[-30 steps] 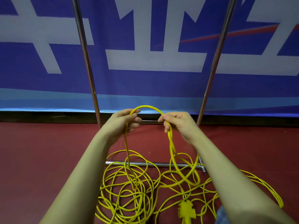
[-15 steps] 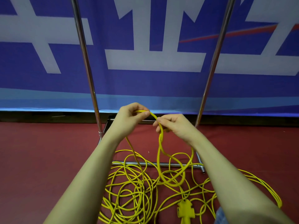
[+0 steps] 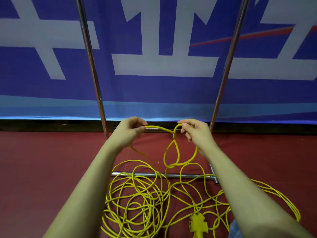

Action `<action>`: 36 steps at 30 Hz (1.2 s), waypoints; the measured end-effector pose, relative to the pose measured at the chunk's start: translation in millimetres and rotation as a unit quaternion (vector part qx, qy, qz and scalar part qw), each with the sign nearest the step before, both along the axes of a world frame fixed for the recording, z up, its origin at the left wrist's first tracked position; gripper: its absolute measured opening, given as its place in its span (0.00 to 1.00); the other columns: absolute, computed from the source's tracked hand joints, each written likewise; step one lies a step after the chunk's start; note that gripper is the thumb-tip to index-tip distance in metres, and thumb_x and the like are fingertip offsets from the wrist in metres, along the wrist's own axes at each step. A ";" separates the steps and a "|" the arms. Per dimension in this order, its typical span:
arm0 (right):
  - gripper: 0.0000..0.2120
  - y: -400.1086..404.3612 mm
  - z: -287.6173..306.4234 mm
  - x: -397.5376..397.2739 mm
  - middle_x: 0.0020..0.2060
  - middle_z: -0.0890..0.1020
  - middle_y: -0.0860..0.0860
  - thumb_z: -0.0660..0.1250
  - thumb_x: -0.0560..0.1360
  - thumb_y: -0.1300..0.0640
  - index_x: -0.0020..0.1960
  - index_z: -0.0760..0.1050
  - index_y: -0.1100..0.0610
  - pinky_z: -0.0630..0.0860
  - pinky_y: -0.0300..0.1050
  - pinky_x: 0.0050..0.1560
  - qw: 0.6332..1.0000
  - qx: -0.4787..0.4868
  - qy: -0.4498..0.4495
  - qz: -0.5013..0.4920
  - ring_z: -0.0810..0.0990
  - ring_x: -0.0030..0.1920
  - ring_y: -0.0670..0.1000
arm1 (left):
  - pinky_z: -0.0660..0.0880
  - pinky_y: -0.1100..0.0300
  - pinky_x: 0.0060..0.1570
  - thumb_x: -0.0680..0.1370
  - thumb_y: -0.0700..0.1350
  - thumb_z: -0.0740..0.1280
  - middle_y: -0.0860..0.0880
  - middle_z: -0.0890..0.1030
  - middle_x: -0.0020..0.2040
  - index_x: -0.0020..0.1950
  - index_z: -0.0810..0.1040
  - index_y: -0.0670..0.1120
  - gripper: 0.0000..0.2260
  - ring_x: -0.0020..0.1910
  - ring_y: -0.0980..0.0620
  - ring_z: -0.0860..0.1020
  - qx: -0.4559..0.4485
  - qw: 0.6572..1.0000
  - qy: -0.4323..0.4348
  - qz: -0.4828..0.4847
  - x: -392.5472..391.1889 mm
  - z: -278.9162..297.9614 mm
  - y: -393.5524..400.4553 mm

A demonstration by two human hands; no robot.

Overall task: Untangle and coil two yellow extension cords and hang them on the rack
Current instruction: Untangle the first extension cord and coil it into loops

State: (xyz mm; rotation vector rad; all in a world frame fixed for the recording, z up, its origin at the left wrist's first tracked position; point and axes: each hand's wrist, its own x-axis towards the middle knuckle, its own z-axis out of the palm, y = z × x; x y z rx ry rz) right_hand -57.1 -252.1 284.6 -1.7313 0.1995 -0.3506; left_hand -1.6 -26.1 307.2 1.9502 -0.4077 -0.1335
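**Yellow extension cords — untangling stage, no coil formed**

The yellow extension cords point(image 3: 137, 200) lie in a loose, overlapping heap on the red floor point(image 3: 42, 169), spread across and in front of the rack's lower bar point(image 3: 188, 176). A yellow socket block point(image 3: 198, 224) rests among the strands at the near edge. Where one cord ends and the other begins cannot be told from the heap.

One lifted strand point(image 3: 159, 128) runs between the hands above the heap. The left hand point(image 3: 130, 131) pinches it between thumb and curled fingers. The right hand point(image 3: 193, 131) pinches the top of a small loop; below it the strand crosses itself twice, making a figure-eight twist point(image 3: 173, 152) that hangs down to the heap.

Progress, as judged from this layout:

- Untangling: under way — the twist is not yet cleared.
- Coiling: not started; no tidy coil is visible.
- Hanging: not started; nothing hangs on the rack's uprights point(image 3: 91, 66), and its top rail is out of view.

A blue banner point(image 3: 163, 66) stands behind the rack.
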 end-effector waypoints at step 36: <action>0.08 -6.2 -20.8 8.0 0.32 0.77 0.47 0.63 0.78 0.61 0.49 0.81 0.59 0.68 0.31 0.37 0.989 -0.122 0.010 -0.080 0.74 0.34 0.40 | 0.67 0.67 0.29 0.73 0.47 0.63 0.54 0.69 0.30 0.48 0.78 0.44 0.10 0.28 0.59 0.69 -0.402 0.892 0.180 -0.099 -22.5 15.9 -19.5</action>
